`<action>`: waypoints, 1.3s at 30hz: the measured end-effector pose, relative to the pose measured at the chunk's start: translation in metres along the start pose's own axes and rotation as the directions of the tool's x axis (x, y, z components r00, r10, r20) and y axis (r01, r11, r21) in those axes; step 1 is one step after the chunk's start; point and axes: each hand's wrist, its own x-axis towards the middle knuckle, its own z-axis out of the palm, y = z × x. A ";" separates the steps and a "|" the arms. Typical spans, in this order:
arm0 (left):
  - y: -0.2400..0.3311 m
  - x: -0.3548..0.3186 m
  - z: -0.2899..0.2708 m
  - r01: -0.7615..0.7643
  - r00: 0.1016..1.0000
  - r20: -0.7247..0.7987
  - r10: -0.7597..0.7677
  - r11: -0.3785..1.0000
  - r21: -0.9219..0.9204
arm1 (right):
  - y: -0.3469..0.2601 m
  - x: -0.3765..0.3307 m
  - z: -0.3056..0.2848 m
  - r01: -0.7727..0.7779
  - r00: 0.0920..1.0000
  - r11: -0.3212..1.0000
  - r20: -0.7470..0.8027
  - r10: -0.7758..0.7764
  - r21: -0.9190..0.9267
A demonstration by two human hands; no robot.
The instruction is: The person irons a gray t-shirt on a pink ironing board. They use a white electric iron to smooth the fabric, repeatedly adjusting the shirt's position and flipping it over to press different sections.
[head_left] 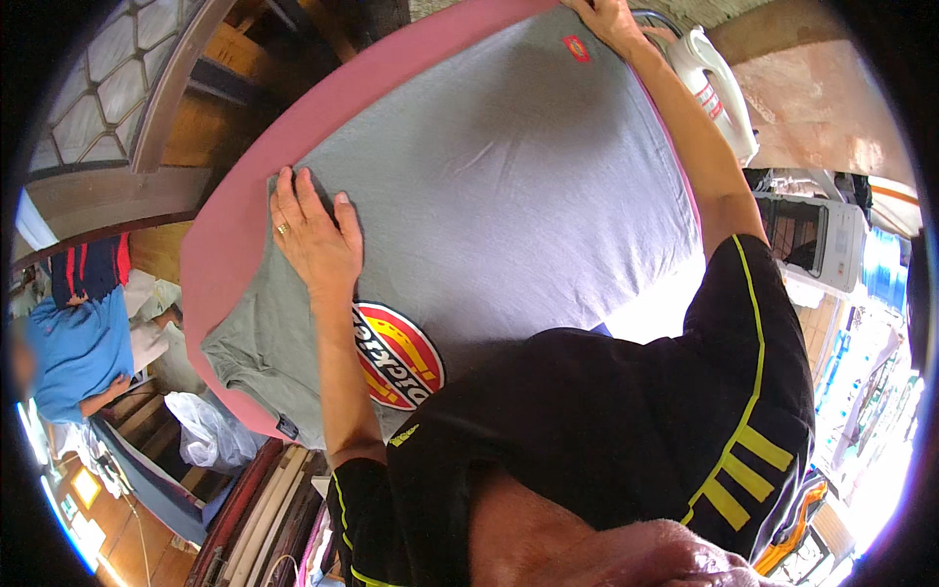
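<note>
Two hands are resting on a grey T-shirt (499, 196) that is lying over a pink ironing board (230, 225).
The shirt's long axis is running from lower left to upper right; the left hand (318, 235) is lying flat on its left edge, grip spread, nearer the rumpled end. The right hand (608, 22) is reaching to the far upper corner, near a red patch (577, 49); whether its grip is pinching cloth, I cannot tell. A white iron (706, 73) is standing just beside the right forearm.

We have the shirt (509, 196) on the padded board (227, 223), our left hand (318, 240) on its left part, our right hand (608, 23) at its far end; a handled object (704, 96) lies right, a bag (207, 430) left.
</note>
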 end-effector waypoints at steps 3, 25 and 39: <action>0.006 0.003 -0.002 0.020 0.999 0.039 -0.021 0.999 0.037 | 0.009 0.008 -0.003 0.018 0.997 0.999 0.078 -0.021 0.042; 0.261 0.138 0.109 -0.246 0.941 0.194 0.279 0.953 -0.176 | 0.008 -0.138 -0.191 -0.045 0.998 0.945 0.025 0.056 -0.324; 0.255 0.140 0.124 -0.300 0.943 0.095 0.318 0.939 -0.167 | -0.071 -0.171 -0.242 -0.172 0.953 0.975 0.225 0.201 -0.143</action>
